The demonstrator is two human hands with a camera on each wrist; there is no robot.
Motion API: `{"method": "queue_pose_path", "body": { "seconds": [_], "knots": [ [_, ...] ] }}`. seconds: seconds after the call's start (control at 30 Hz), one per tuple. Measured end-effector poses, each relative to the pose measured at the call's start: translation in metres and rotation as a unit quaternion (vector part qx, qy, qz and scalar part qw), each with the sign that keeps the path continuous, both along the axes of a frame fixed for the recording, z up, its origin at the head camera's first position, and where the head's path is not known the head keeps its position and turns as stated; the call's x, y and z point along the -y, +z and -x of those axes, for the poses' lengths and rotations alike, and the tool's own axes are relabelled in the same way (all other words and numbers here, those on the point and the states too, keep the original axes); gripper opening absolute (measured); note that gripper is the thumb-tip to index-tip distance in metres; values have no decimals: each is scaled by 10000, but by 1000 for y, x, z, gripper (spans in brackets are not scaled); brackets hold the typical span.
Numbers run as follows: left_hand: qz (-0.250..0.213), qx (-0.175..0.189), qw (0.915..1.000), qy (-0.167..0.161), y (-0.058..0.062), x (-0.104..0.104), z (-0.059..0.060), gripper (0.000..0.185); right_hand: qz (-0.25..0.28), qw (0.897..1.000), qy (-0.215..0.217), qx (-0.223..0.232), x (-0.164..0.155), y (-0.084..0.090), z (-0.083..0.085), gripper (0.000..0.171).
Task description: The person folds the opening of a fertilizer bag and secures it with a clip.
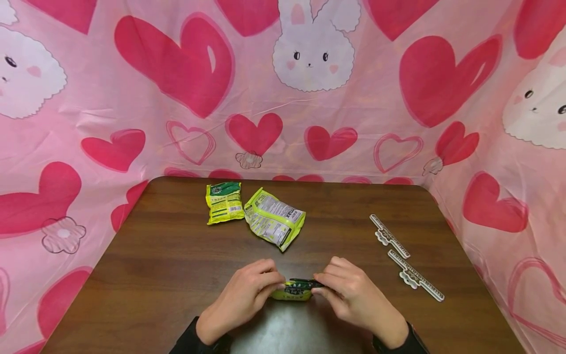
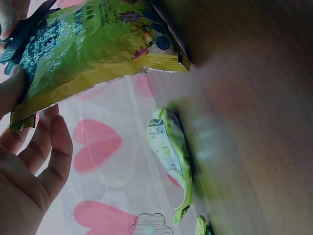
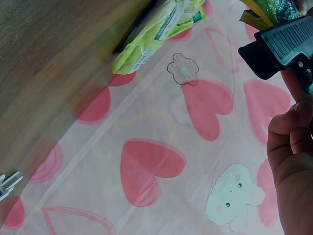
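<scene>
At far left of the brown surface, a yellow-and-green packet lay flat, its small print illegible; the left wrist view caught only its cut-off edge. Touching or just beside it, a lime-green pouch lay at a slant, most of its lettering too fine to read. Nearer the front, a person's left hand pinched the upper corner of a green-and-yellow flower-printed packet, the fingertips behind it partly hidden. That packet stood between the two hands at front center, its lower part out of the head camera's sight and its top cropped in the left wrist view. Along its upper edge sat a black clip, and the right hand gripped the clip's outer end; whether it had closed fully on the packet could not be told. Dark sleeves ran out of frame below. At right, two white ruler-marked clips with scalloped handles lay end to end diagonally, their markings unreadable.
</scene>
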State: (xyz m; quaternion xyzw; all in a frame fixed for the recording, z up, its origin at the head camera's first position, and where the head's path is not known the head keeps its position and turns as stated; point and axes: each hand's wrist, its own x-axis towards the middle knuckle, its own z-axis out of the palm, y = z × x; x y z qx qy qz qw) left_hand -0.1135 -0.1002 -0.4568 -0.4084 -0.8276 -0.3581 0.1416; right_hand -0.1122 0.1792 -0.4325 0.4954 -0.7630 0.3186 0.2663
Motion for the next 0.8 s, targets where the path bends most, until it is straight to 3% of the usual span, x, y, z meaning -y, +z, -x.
{"method": "queue_pose_path", "body": {
  "seconds": [0.67,0.8],
  "knots": [
    [47,102,9999,108,-1,-2,1,7,-335,9987,-62,381,5,-6,0,14],
    [-60,365,9992,140,-1,-3,1,7,-305,9987,-71,397,6,-7,1,13]
  ]
}}
